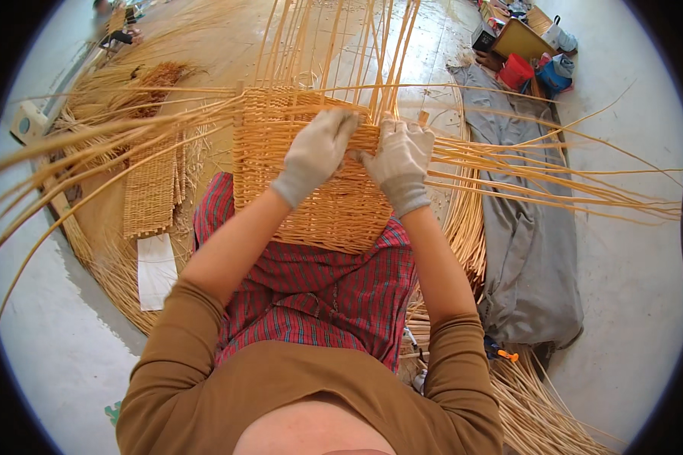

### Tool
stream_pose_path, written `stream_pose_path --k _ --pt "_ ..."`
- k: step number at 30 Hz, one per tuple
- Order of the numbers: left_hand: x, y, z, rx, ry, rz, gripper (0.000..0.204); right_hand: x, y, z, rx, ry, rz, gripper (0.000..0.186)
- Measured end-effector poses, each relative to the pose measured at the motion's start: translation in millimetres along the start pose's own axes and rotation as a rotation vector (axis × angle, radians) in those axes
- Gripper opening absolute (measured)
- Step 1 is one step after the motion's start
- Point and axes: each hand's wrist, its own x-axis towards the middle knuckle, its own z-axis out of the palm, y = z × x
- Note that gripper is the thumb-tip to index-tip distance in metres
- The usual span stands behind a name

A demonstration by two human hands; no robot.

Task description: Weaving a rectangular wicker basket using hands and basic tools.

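Sleeves (174,337) of brown cloth, pushed up near the elbows, on the near side of the woven wicker piece (322,212). Red plaid cloth (311,303) over the lap, just under the woven wicker piece and showing along its near edge. Woven wicker piece itself resting on the lap between the forearms, tan, in close rows. Left hand (316,148) in a pale, grey-cuffed glove, over the upper face of the woven wicker piece, bent in and nearly closed; cannot tell any hold on a strand. Right hand (402,161) in a matching glove, at the right edge of the woven wicker piece, curled, thumb toward the other hand; again cannot tell anything gripped. Long rods (554,176) fanning out to the right of the woven wicker piece, more to its left and beyond its far edge. Bundle of rods (463,235) on the floor just right of the woven wicker piece, with an orange-tipped tool (505,353) to its near right. Grey cloth (520,250) farther right, long and creased. White sheet (156,273) to the near left of the woven wicker piece; flat woven pieces (148,193) stacked to its left. Red container (515,70) and blue container (554,77) far beyond it, to the right. Another person (118,36), only partly visible, far beyond it to the left.
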Motion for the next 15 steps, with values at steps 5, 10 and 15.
stream_pose_path --k 5,10,15 --pt "43.6 2.1 31.7 0.239 -0.171 -0.260 0.046 23.1 10.6 22.5 0.169 -0.335 0.194 0.058" --pt "69.0 -5.4 9.1 0.036 -0.344 -0.444 0.044 15.0 8.3 -6.4 0.124 -0.047 0.010 0.060" --pt "107.0 0.8 -4.3 0.281 -0.511 -0.405 0.050 18.2 10.3 -5.8 0.170 -0.006 -0.003 0.064"
